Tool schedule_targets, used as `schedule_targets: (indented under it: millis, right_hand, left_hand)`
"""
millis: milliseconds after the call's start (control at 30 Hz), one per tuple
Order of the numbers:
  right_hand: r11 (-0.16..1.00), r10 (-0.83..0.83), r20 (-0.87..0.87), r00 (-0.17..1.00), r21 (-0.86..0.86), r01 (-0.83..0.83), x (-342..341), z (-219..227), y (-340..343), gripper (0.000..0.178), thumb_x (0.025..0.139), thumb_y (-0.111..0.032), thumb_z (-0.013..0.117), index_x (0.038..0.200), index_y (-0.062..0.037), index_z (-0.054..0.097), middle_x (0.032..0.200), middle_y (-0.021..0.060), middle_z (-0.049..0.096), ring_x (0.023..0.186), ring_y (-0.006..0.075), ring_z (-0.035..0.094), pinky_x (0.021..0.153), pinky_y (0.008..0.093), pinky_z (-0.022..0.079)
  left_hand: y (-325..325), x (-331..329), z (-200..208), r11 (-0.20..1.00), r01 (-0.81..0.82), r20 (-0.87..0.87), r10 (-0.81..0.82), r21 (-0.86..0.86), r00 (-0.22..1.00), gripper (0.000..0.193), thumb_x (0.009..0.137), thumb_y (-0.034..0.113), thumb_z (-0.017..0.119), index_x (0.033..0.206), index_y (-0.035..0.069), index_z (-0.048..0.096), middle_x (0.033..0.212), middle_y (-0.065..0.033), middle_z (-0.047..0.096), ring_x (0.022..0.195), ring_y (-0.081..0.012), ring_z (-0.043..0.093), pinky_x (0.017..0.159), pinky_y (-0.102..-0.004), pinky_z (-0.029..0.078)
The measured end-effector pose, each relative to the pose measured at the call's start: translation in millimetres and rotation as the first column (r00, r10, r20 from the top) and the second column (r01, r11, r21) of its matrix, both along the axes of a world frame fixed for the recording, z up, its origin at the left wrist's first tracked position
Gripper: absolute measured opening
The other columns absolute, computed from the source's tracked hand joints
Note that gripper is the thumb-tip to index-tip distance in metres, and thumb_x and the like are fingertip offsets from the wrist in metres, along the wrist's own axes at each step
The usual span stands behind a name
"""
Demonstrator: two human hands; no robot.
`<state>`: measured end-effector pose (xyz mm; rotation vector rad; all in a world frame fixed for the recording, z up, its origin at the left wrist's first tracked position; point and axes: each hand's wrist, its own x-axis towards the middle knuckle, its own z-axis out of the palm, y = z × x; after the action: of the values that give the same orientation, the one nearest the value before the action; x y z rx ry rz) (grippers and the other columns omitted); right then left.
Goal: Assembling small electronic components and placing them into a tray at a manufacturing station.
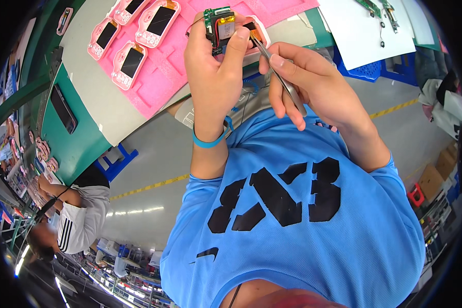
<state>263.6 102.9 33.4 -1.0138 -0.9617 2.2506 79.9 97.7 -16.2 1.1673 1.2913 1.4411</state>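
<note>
My left hand (215,77), a blue band at its wrist, grips a green circuit board (209,24) with a silver battery (225,28) and thin red and black wires on it. Right beside the board, a pink handheld console shell (264,36) is partly hidden behind my fingers. An orange ribbon cable (255,35) shows in the shell. My right hand (315,77) holds metal tweezers (288,86) between thumb and fingers. Their tips reach the shell near the ribbon cable; whether they touch it I cannot tell.
Several pink console shells with dark screens (159,20) lie on and beside a pink foam mat (164,82). A black phone (63,109) rests on the green table to the left. Circuit boards (369,6) lie on a white sheet (367,46) at right. Another person (84,210) sits at left.
</note>
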Motion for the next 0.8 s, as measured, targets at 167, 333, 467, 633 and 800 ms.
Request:
schedule_targets:
  millis: [167,333,467,633,800]
  right_hand:
    - [0.998,0.027,0.059,0.998,0.054,-0.030,0.8,-6.3,0.0,0.027,0.121,-0.023,0.043,0.115,-0.0009,0.058,0.065,0.0125,0.068,0.034,0.0120,0.046,0.035,0.0200,0.038]
    - [0.994,0.032,0.080,0.996,0.098,-0.040,2.6,-10.8,-0.9,0.026,0.120,-0.023,0.046,0.113,-0.0011,0.059,0.064,0.0104,0.066,0.033,0.0104,0.042,0.036,0.0191,0.034]
    - [0.995,0.020,0.048,0.999,0.096,-0.025,4.7,-16.6,2.1,0.026,0.119,-0.023,0.048,0.111,-0.0016,0.060,0.063,0.0083,0.065,0.035,0.0088,0.040,0.037,0.0188,0.032]
    - [0.970,-0.064,0.117,0.991,0.241,0.034,6.0,-30.1,5.2,0.024,0.117,-0.021,0.052,0.108,-0.0018,0.064,0.063,0.0048,0.063,0.039,0.0073,0.039,0.041,0.0182,0.030]
    - [0.903,-0.102,0.228,0.968,0.430,-0.006,8.0,-35.2,4.4,0.021,0.114,-0.017,0.057,0.106,-0.0017,0.070,0.064,0.0007,0.060,0.047,0.0059,0.041,0.047,0.0192,0.029]
  left_hand:
    - [-0.5,1.5,1.3,1.000,-0.004,-0.010,0.004,-0.010,1.000,0.029,0.103,0.011,0.073,0.128,-0.001,0.066,0.106,-0.0132,0.077,0.084,-0.0168,0.072,0.075,-0.0274,0.062]
    - [-2.9,-0.1,7.6,0.999,0.009,-0.027,-0.010,-0.045,1.000,0.028,0.102,0.009,0.071,0.128,0.000,0.064,0.107,-0.0120,0.076,0.082,-0.0167,0.071,0.071,-0.0260,0.059]
    - [-9.7,-9.9,17.1,0.995,0.013,-0.020,-0.015,-0.098,1.000,0.031,0.101,0.009,0.072,0.129,0.000,0.064,0.101,-0.0108,0.076,0.080,-0.0162,0.070,0.069,-0.0247,0.057]
    - [-18.4,-23.2,23.0,0.930,0.183,0.113,-0.154,-0.319,0.982,0.032,0.100,0.011,0.073,0.130,0.000,0.067,0.094,-0.0088,0.075,0.078,-0.0148,0.068,0.067,-0.0238,0.054]
    - [-16.9,-16.3,14.9,0.933,0.135,-0.009,-0.147,-0.332,0.989,0.032,0.100,0.014,0.074,0.128,-0.001,0.070,0.089,-0.0079,0.075,0.076,-0.0136,0.067,0.065,-0.0230,0.051]
